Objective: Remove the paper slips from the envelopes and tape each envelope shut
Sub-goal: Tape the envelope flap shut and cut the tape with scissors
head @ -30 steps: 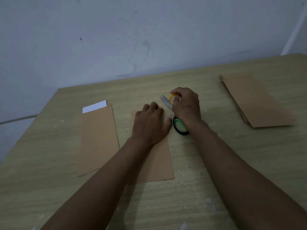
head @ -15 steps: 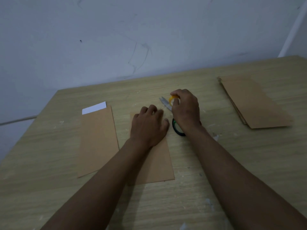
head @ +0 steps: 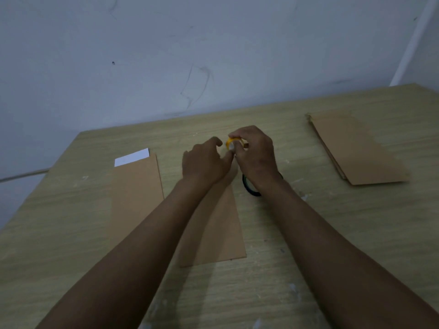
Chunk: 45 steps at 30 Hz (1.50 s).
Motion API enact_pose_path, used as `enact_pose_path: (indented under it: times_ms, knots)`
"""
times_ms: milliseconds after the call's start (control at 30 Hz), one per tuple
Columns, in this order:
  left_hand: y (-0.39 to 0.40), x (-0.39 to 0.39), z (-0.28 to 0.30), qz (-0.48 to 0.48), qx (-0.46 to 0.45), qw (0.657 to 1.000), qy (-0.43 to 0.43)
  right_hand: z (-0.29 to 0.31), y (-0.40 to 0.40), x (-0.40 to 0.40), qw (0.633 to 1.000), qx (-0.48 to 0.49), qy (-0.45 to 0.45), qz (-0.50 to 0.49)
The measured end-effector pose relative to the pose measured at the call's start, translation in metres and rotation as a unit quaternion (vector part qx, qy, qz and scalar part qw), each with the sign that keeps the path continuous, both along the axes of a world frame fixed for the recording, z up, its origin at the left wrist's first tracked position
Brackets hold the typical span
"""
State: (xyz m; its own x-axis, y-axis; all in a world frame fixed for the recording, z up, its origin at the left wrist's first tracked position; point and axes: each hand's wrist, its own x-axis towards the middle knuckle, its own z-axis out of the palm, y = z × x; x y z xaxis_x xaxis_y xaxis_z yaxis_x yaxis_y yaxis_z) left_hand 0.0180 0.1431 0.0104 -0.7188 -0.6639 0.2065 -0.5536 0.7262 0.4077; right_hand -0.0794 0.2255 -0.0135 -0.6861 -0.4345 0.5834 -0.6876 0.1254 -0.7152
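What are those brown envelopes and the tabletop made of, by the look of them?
Middle envelope: looks like matte brown kraft paper, flat, thin-edged, no shine. Table: pale wood-grain surface, probably laminate or veneer rather than solid wood, streaked with fine lines and dotted with whitish flecks.

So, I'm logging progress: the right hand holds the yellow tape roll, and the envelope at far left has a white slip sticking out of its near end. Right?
Not quite. In the head view the white slip sticks out of the far end of the left envelope. The right hand does hold the yellow tape roll.
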Motion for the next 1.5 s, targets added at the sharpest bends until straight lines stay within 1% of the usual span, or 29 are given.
enact_pose_path:
  times_ms: [67,133,233,300,400,533,633,800,900,1067,1200,1400,1500]
  knots:
    - [0.0,-0.002,0.004,-0.011,0.018,0.998,0.058,0.0,-0.001,0.0,1.0,-0.003,-0.003,0.014]
    - [-0.002,-0.005,0.006,-0.034,0.057,0.992,0.109,0.004,0.001,0.002,0.999,-0.003,-0.01,0.037]
    - [-0.005,-0.009,0.005,-0.02,0.102,0.984,0.146,0.009,0.011,0.005,0.999,0.027,-0.018,0.037]
    - [-0.007,-0.011,0.004,0.002,0.125,0.98,0.157,0.013,0.021,0.006,0.994,0.104,-0.028,-0.009]
    - [-0.01,-0.012,0.0,0.024,0.145,0.975,0.166,0.016,0.039,0.009,0.966,0.245,-0.039,-0.075]
    - [-0.01,-0.012,-0.002,0.04,0.189,0.965,0.18,0.022,0.055,0.015,0.922,0.369,-0.09,-0.076]
    - [-0.007,-0.009,0.001,0.042,0.206,0.959,0.187,0.029,0.059,0.022,0.907,0.401,-0.112,-0.065]
    - [-0.005,-0.007,0.005,0.045,0.217,0.956,0.191,0.05,0.064,0.026,0.874,0.467,-0.12,-0.056]
    - [-0.008,-0.006,0.006,0.053,0.234,0.952,0.192,0.054,0.065,0.028,0.87,0.475,-0.126,-0.041]
    - [-0.014,-0.006,0.005,0.046,0.259,0.946,0.189,0.056,0.069,0.028,0.887,0.44,-0.138,-0.035]
    - [-0.02,-0.009,0.007,0.039,0.279,0.943,0.179,0.059,0.075,0.022,0.897,0.413,-0.157,-0.003]
    - [-0.014,-0.011,0.008,0.033,0.29,0.939,0.18,0.049,0.087,0.021,0.889,0.426,-0.164,0.024]
    - [-0.014,-0.008,0.009,0.039,0.293,0.937,0.187,0.042,0.094,0.024,0.875,0.449,-0.169,0.056]
